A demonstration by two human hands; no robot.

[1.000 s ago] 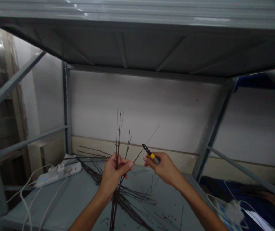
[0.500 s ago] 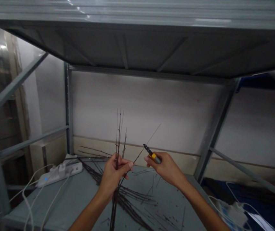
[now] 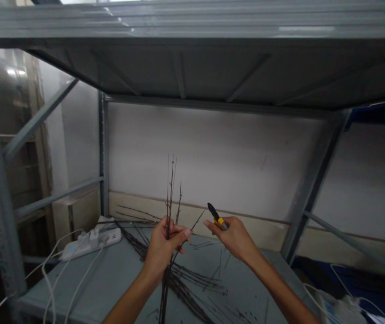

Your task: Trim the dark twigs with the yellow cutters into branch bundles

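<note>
Several thin dark twigs (image 3: 170,193) stand upright in my left hand (image 3: 165,238), whose fingers are closed around them. One twig (image 3: 197,219) slants up to the right from between that thumb and fingers. To the right, my right hand (image 3: 235,234) grips small pruning shears (image 3: 217,217) with yellow and grey handles and dark blades. The blades point up and left, just beyond the slanted twig's tip and apart from it. Lower ends of the held twigs run down in front of a pile of dark twigs (image 3: 187,297) on the shelf.
A white power strip (image 3: 91,243) with plugs and cables lies at the left of the grey shelf (image 3: 111,279). Cut bits of twig (image 3: 209,245) are scattered to the right. Another metal shelf (image 3: 192,22) hangs overhead, with slanted braces at both sides.
The slanted twig is shorter: its long thin tip is gone. The shears have moved slightly away from it. The whole view has shifted a little.
</note>
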